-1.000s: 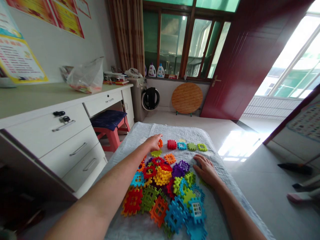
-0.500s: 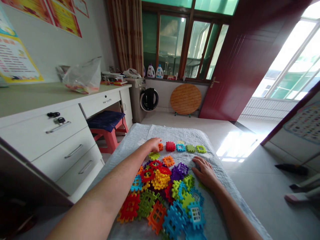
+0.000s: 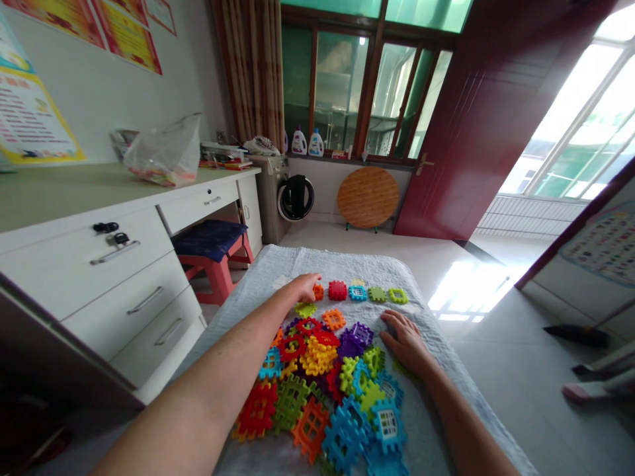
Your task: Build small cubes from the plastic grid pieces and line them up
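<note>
A pile of coloured plastic interlocking tiles (image 3: pixel 322 383) lies on a grey cloth-covered table (image 3: pixel 436 350). Beyond it, a row of single tiles runs across: orange (image 3: pixel 319 291), red (image 3: pixel 338 290), blue (image 3: pixel 358 292), green (image 3: pixel 377 294), lime (image 3: pixel 398 295). My left hand (image 3: pixel 303 287) reaches far forward, and its fingertips touch the orange tile at the row's left end. My right hand (image 3: pixel 407 340) rests flat on the cloth right of the pile, fingers spread, holding nothing.
A white desk with drawers (image 3: pixel 119 264) stands on the left, a red stool with a blue cushion (image 3: pixel 213 248) under it. A round wooden tabletop (image 3: pixel 368 196) leans on the far wall. A dark red door (image 3: pixel 476 132) stands open on the right.
My left hand has settled onto the orange tile at the row's left end. The view shifted slightly. My right hand has stayed where it was.
</note>
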The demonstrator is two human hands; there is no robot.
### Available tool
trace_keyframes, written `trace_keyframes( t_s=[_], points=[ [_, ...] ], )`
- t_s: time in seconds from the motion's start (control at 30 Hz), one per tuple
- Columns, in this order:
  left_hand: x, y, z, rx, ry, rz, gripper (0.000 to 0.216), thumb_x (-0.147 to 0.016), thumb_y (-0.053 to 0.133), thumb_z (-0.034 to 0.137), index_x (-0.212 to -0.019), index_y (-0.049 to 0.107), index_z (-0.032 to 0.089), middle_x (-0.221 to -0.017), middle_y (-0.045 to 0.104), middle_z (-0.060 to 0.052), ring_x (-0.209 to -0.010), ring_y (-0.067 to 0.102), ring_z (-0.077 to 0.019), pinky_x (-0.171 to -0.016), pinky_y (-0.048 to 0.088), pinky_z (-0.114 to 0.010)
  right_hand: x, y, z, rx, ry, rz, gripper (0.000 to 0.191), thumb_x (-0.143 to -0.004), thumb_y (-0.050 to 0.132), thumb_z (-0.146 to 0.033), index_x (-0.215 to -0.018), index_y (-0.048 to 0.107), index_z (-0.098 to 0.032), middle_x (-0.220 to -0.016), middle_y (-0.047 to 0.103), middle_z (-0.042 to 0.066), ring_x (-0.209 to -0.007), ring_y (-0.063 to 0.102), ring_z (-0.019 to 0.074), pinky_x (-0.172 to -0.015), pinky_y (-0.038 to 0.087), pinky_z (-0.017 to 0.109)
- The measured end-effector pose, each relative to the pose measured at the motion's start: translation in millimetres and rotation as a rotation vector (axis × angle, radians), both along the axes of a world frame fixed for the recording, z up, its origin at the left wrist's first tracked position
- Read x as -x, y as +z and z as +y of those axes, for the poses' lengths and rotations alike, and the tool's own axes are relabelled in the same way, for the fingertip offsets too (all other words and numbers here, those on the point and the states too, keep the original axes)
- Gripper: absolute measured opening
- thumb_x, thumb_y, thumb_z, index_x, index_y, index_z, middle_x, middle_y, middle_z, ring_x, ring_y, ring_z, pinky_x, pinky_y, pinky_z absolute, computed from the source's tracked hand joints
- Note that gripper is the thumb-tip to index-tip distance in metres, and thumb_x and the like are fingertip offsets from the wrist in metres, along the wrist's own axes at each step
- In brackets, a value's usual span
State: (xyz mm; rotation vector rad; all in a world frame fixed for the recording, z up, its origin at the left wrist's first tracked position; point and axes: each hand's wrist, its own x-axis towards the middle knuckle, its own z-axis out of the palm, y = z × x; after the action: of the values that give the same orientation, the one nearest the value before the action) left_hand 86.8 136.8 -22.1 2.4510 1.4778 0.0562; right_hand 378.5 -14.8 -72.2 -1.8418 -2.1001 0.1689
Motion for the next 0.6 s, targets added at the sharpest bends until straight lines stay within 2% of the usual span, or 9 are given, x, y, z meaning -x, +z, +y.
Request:
trace_keyframes(
  t_s=[0.23,0.3,0.4,0.47,0.6],
  points=[
    [13.8,5.6,-8.5,-0.077,0.049,-0.047,0.076,-0.060,0.069,0.023,-0.130,0.043,0.014,-0.130,0.052,-0.012,-0.112,0.056,-0.0237,-0.092,0.044,-0.026,0.0,-0.6,-0.3,-0.015,0.000,0.015,0.042,-0.086,0.046,-0.042,-0.122,0.055,-0.023,-0.136,0.050,0.007,-0.126,0.042,0.0251,-0.104,0.031,0.043],
    [22.1,6.9,-14.9,-0.098,0.072,-0.044,0.061,-0.065,0.066,0.027,-0.122,0.049,0.014,-0.124,0.056,-0.012,-0.108,0.058,-0.0240,-0.090,0.044,-0.028,-0.2,-1.0,-0.1,-0.013,-0.001,0.018,0.042,-0.085,0.047,-0.042,-0.122,0.054,-0.023,-0.136,0.050,0.007,-0.126,0.042,0.0253,-0.104,0.030,0.043],
    [33.5,5.8,-28.3,-0.077,0.057,-0.017,0.034,-0.069,0.062,0.031,-0.100,0.060,0.017,-0.103,0.065,-0.008,-0.093,0.063,-0.0223,-0.081,0.047,-0.027,-0.9,-1.6,0.6,-0.009,0.006,0.018,0.042,-0.085,0.047,-0.042,-0.123,0.055,-0.023,-0.136,0.050,0.007,-0.126,0.042,0.0255,-0.105,0.030,0.044],
    [38.1,3.3,-38.3,-0.052,0.028,0.002,0.030,-0.067,0.064,0.035,-0.092,0.062,0.019,-0.095,0.067,-0.005,-0.087,0.063,-0.0213,-0.075,0.047,-0.026,-1.1,-1.7,0.9,-0.007,0.007,0.016,0.043,-0.085,0.047,-0.043,-0.122,0.055,-0.024,-0.136,0.050,0.007,-0.126,0.042,0.0254,-0.105,0.030,0.044],
    [40.5,0.4,-54.6,-0.045,0.002,0.031,0.032,-0.067,0.065,0.035,-0.095,0.062,0.018,-0.100,0.067,-0.007,-0.090,0.062,-0.0216,-0.074,0.046,-0.025,-0.5,-0.6,0.7,-0.001,0.004,0.009,0.043,-0.085,0.047,-0.043,-0.122,0.055,-0.023,-0.136,0.050,0.007,-0.126,0.042,0.0254,-0.105,0.030,0.044]
  ],
)
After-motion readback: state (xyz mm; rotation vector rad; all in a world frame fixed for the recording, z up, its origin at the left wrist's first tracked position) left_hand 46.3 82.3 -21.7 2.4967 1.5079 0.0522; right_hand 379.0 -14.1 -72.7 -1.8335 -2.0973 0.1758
